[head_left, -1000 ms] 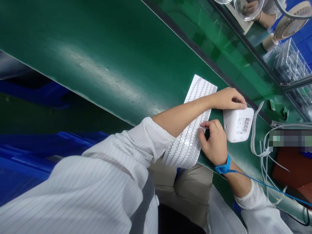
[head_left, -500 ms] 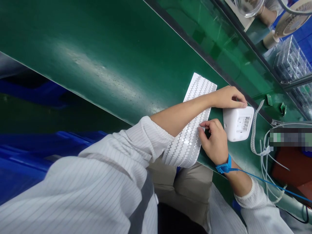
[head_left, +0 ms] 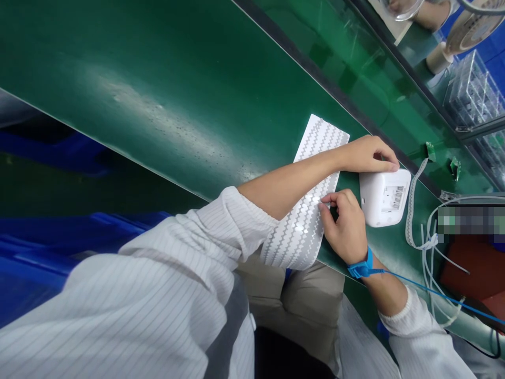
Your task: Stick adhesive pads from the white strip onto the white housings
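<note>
A white plastic device (head_left: 374,208) with rounded corners and an open recess in its face stands on the green bench. My left hand (head_left: 373,154) reaches across to its far upper edge, thumb and fingertips closed together there. Below my left forearm lies a long white sticker sheet (head_left: 302,229) with grey zigzag rows, its near end curling over the bench edge. My right hand (head_left: 347,226), wearing a blue wrist strap (head_left: 361,267), pinches at the sheet's right side with thumb and forefinger. Any small piece between those fingertips is too small to see.
A patterned strip (head_left: 412,210) and white cables (head_left: 426,252) lie right of the device. Small green pieces (head_left: 455,169) rest behind the bench rail. Beyond are a fan (head_left: 475,31), clear trays (head_left: 471,92) and another person's arm (head_left: 432,15). Blue bins (head_left: 35,268) stand at left.
</note>
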Available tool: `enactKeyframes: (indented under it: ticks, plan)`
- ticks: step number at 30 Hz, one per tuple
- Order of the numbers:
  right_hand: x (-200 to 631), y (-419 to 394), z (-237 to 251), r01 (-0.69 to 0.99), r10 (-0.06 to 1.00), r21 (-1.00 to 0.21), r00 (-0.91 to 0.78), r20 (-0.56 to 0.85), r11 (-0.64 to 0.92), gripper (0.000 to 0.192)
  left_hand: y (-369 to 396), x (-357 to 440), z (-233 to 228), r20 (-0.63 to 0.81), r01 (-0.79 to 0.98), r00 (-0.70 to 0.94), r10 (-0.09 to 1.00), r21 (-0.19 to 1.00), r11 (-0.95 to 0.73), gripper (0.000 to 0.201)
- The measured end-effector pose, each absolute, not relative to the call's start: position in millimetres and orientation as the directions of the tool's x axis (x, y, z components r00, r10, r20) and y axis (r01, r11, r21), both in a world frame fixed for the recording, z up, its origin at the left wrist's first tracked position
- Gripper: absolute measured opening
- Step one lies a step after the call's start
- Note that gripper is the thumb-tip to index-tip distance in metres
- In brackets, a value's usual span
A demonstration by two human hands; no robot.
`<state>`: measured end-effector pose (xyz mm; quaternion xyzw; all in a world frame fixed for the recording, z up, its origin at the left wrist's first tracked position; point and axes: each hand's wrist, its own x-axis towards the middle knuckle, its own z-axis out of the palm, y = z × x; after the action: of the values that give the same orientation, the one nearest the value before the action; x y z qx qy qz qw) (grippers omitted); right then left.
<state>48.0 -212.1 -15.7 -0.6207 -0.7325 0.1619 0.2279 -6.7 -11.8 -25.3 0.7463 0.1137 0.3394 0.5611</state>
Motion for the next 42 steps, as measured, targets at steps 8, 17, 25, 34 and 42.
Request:
enactKeyframes:
  ticks: [8, 17, 25, 34, 42]
  plan:
    - [50.8, -212.4, -17.0, 0.817, 0.979, -0.543, -0.124, 0.162, 0.193, 0.005, -10.8, -6.5, -27.8, 0.412, -0.234, 0.737, 0.535, 0.899, -0.37, 0.024]
    - [46.8, -215.6, -17.0, 0.868, 0.973, -0.446, -0.163, 0.163, 0.22, 0.006, -11.5, -8.4, -24.5, 0.375, -0.211, 0.756, 0.536, 0.915, -0.343, 0.023]
    - [46.1, -211.8, -14.9, 0.873, 0.975, -0.436, -0.176, 0.135, 0.218, 0.005, -10.7, -7.6, -26.9, 0.399, -0.221, 0.75, 0.528, 0.903, -0.369, 0.025]
    - [45.3, -212.0, -16.5, 0.853, 0.976, -0.477, -0.168, 0.136, 0.213, 0.006, -11.3, -9.2, -25.6, 0.382, -0.221, 0.751, 0.539, 0.914, -0.34, 0.022]
    - [46.4, -215.5, -19.0, 0.865, 0.971, -0.446, -0.165, 0.174, 0.227, 0.008, -11.2, -9.4, -25.3, 0.378, -0.218, 0.757, 0.533, 0.915, -0.339, 0.024]
